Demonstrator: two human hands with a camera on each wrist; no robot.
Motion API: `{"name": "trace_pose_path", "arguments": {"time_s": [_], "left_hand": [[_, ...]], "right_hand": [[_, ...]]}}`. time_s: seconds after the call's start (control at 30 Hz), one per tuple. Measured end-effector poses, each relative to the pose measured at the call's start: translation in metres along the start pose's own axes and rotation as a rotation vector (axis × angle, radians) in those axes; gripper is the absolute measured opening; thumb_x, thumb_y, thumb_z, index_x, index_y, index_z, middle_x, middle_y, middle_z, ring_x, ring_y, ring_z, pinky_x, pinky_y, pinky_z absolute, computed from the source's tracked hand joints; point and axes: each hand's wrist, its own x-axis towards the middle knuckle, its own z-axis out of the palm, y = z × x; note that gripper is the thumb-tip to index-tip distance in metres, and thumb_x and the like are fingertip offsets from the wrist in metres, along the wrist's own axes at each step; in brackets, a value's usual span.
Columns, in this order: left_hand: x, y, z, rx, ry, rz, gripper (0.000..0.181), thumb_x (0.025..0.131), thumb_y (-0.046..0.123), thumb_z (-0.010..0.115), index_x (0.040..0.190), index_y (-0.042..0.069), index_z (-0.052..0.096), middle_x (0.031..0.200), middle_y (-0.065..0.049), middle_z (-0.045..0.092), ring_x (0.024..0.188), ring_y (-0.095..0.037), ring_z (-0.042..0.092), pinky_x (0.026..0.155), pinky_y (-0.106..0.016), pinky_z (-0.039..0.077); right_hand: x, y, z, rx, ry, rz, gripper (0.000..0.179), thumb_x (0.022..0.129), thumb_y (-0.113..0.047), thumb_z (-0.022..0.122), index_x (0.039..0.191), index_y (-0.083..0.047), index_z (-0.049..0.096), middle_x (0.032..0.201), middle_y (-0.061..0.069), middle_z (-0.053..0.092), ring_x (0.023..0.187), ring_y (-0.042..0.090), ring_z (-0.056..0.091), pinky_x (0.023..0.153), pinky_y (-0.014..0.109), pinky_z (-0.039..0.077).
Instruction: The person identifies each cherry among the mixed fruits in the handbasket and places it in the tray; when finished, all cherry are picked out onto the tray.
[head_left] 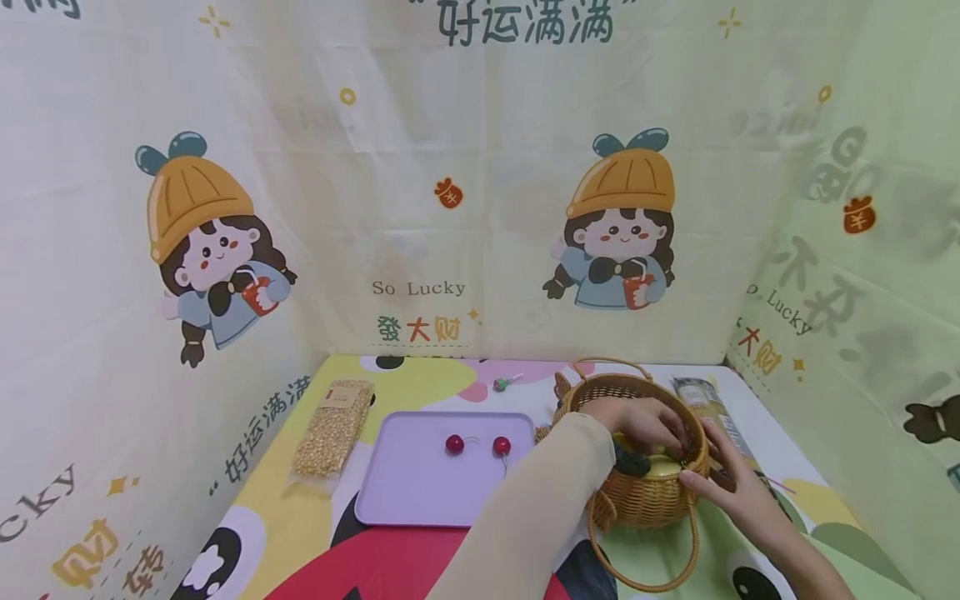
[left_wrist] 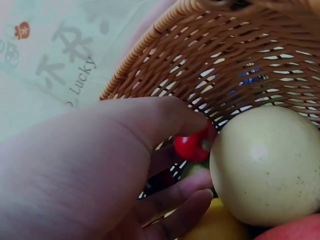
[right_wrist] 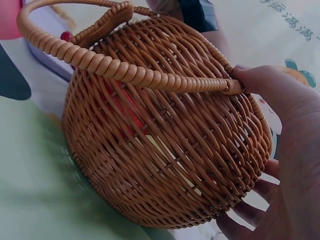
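Nearest the viewer, a pale sleeve [head_left: 532,508] of smooth cloth runs diagonally to the wicker basket [head_left: 652,504], whose loop handle [head_left: 652,587], wound in cane, hangs down over the worktop [head_left: 420,562]. The left hand [head_left: 645,423] reaches inside, and its fingers curl narrowly round a small red fruit [left_wrist: 187,147] — glossy, roundish, without a clear long axis. This fruit lies directly at the fingertips, low in the basket against the woven wall; the left hand is the nearer of the two. Just beside it sits a large, pale round fruit [left_wrist: 265,165], matt and finely speckled, with a yellow fruit [left_wrist: 215,225] below. How firm the pinch is cannot be told. The right hand [head_left: 738,483] holds the basket from outside, thumb at the rim by the handle's root, fingers spread apart along the bulging wall.

To the left, a flat lilac tray [head_left: 408,500] with rounded corners bears two shiny stemmed cherries [head_left: 454,444]; beyond its edge lies a clear, oblong packet of yellow kernels [head_left: 333,437]. Farthest back — a creased, printed cloth [head_left: 495,250].
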Motion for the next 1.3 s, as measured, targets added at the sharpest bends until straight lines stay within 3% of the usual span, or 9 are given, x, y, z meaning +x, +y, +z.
{"name": "trace_pose_path", "arguments": {"time_s": [0.13,0.33,0.53,0.77,0.9,1.1,1.3], "left_hand": [[-0.007,0.0,0.0,-0.003,0.082,0.009,0.005,0.105,0.016,0.077,0.11,0.014,0.075,0.097,0.007,0.07,0.085,-0.014,0.071,0.074,-0.026,0.059],[-0.019,0.0,-0.01,-0.033,0.158,0.014,0.027,0.099,0.01,0.083,0.126,0.008,0.08,0.104,0.008,0.076,0.086,-0.011,0.076,0.078,-0.024,0.063],[-0.027,0.0,-0.018,0.014,0.205,0.011,0.028,0.099,0.012,0.082,0.127,0.013,0.083,0.105,0.011,0.08,0.087,-0.007,0.075,0.082,-0.023,0.062],[-0.039,-0.001,-0.023,0.177,0.285,0.105,0.023,0.101,0.022,0.082,0.124,0.023,0.084,0.109,0.02,0.076,0.098,0.003,0.065,0.085,-0.014,0.052],[-0.05,-0.008,-0.023,0.194,0.339,0.175,0.024,0.101,0.026,0.084,0.124,0.023,0.085,0.107,0.022,0.074,0.097,0.005,0.064,0.085,-0.012,0.051],[-0.075,-0.021,-0.019,0.075,0.411,0.249,0.027,0.1,0.022,0.085,0.127,0.017,0.082,0.116,0.012,0.077,0.099,0.004,0.067,0.086,-0.014,0.055],[-0.096,-0.029,-0.017,-0.064,0.505,0.294,0.031,0.099,0.025,0.086,0.129,0.018,0.081,0.118,0.014,0.078,0.104,0.004,0.07,0.092,-0.017,0.058]], "right_hand": [[0.002,-0.001,0.003,0.011,0.0,-0.007,0.095,0.115,-0.026,0.06,0.18,-0.018,-0.009,0.176,0.043,0.015,0.149,0.076,0.035,0.087,0.017,0.055],[0.004,-0.002,0.003,0.008,0.01,-0.029,0.094,0.115,-0.025,0.061,0.18,-0.019,-0.006,0.175,0.043,0.019,0.147,0.074,0.04,0.087,0.018,0.055],[0.004,-0.002,-0.001,0.007,0.011,-0.043,0.092,0.115,-0.024,0.06,0.18,-0.018,-0.004,0.176,0.042,0.018,0.147,0.075,0.041,0.086,0.019,0.057],[0.003,0.0,-0.001,0.007,0.015,-0.053,0.091,0.115,-0.023,0.06,0.18,-0.019,-0.003,0.176,0.041,0.019,0.147,0.075,0.041,0.087,0.018,0.056],[0.003,0.002,-0.001,0.002,0.018,-0.052,0.091,0.115,-0.023,0.06,0.18,-0.018,-0.002,0.176,0.041,0.019,0.147,0.075,0.04,0.087,0.017,0.055],[0.003,0.004,0.001,0.002,0.019,-0.035,0.091,0.115,-0.025,0.06,0.18,-0.019,-0.002,0.176,0.042,0.018,0.147,0.075,0.039,0.088,0.017,0.054],[0.003,0.004,0.0,0.01,0.019,-0.035,0.091,0.114,-0.024,0.061,0.18,-0.018,-0.002,0.176,0.043,0.018,0.148,0.074,0.04,0.088,0.018,0.055]]}}
